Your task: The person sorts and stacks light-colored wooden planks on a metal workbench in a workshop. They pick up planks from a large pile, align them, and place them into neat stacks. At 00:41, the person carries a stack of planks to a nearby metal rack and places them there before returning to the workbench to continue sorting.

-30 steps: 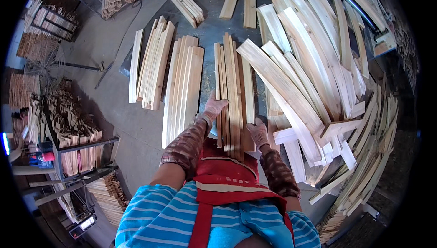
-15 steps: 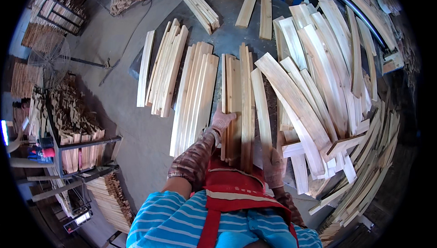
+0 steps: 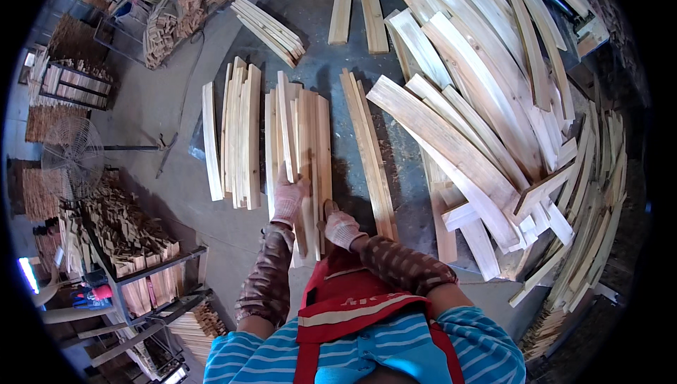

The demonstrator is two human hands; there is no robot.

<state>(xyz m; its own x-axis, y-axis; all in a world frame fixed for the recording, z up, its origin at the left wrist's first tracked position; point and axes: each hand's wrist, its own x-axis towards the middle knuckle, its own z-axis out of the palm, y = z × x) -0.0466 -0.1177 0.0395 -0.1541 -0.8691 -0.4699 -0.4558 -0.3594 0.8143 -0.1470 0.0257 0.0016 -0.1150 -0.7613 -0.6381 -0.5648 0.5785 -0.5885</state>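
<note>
Both my hands wear pale gloves, over patterned sleeve covers. My left hand is closed round a narrow wooden board, which lies raised on a group of boards set side by side. Against the right edge of that same group, near its front end, my right hand is closed on a board, its thumb pointing away from me. The fingertips of both hands are partly hidden. To the right, a pair of narrow boards lies apart on the dark table.
Left of my hands lie more grouped boards and a single board. Further back are a small bundle and two separate boards. A large loose pile covers the right side. A fan stands at the left.
My view has shifted right. Boards from the middle now lie against the group on the left, and both hands have moved to that group. My right hand has come up from my side.
</note>
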